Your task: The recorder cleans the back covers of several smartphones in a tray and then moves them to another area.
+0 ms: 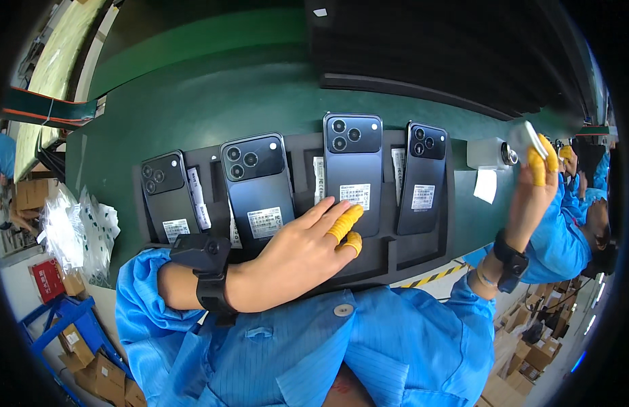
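Four smartphones lie back up in a dark foam tray (423, 256), each with a white label low on its back. My left hand (308, 247) rests on the lower edge of the third phone (353, 163) from the left, fingers stretched over its label; two fingers wear yellow finger cots. To its left lie the second phone (260, 190) and the leftmost phone (167, 193); the rightmost phone (421, 169) is beside it. My right hand (539, 169), also in yellow finger cots, is raised at the right, closed on a pale, blurred flat object (524, 140) whose kind I cannot make out.
A small white box-shaped device (485, 153) with a round metal knob stands right of the tray, a white paper slip (485, 185) in front. Clear plastic bags (80, 230) lie at the left edge of the green table (192, 95). Another worker in blue (565, 237) sits far right.
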{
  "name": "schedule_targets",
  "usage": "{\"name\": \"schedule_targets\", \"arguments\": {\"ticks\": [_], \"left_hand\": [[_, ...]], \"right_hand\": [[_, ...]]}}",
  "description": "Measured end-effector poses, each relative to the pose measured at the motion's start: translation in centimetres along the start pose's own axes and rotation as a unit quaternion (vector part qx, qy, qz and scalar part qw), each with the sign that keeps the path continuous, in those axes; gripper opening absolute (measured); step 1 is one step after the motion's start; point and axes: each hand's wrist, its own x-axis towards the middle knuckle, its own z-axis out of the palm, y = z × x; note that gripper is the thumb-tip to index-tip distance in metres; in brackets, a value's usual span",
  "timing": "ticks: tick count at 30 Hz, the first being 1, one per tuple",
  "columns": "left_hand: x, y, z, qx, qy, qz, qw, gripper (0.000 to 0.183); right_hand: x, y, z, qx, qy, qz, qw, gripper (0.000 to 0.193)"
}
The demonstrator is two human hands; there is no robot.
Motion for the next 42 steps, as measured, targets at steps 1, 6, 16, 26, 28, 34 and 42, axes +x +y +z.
{"name": "schedule_targets", "arguments": {"ticks": [1, 6, 16, 26, 28, 34, 42], "left_hand": [[0.0, 0.0, 0.0, 0.0, 0.0, -0.002, 1.0, 0.025], [0.0, 0.1, -0.4, 0.005, -0.018, 0.001, 1.0, 0.026], [0.0, 0.1, -0.4, -0.004, -0.027, -0.004, 1.0, 0.027], [0.1, 0.0, -0.3, -0.001, -0.015, 0.001, 1.0, 0.027], [0.1, 0.1, -0.3, -0.004, -0.017, 0.004, 1.0, 0.028], [-0.1, 0.1, -0.2, -0.008, -0.014, -0.005, 1.0, 0.027], [0.1, 0.0, -0.2, -0.004, -0.014, 0.003, 1.0, 0.026]], "right_hand": [[-0.4, -0.4, 2.9, -0.053, -0.056, -0.018, 0.997, 0.03], [-1.5, 0.6, 14.5, -0.25, -0.316, -0.243, 0.882, 0.028], [-3.5, 1.8, 16.5, -0.248, -0.421, -0.391, 0.78, 0.017], [-2.5, 1.3, 15.8, -0.212, -0.358, -0.299, 0.859, 0.025], [-2.8, 1.2, 16.7, -0.22, -0.39, -0.356, 0.82, 0.021], [-3.1, 0.7, 15.5, -0.267, -0.443, -0.319, 0.794, 0.016], [-3.2, 0.8, 17.2, -0.24, -0.417, -0.371, 0.794, 0.018]]}}
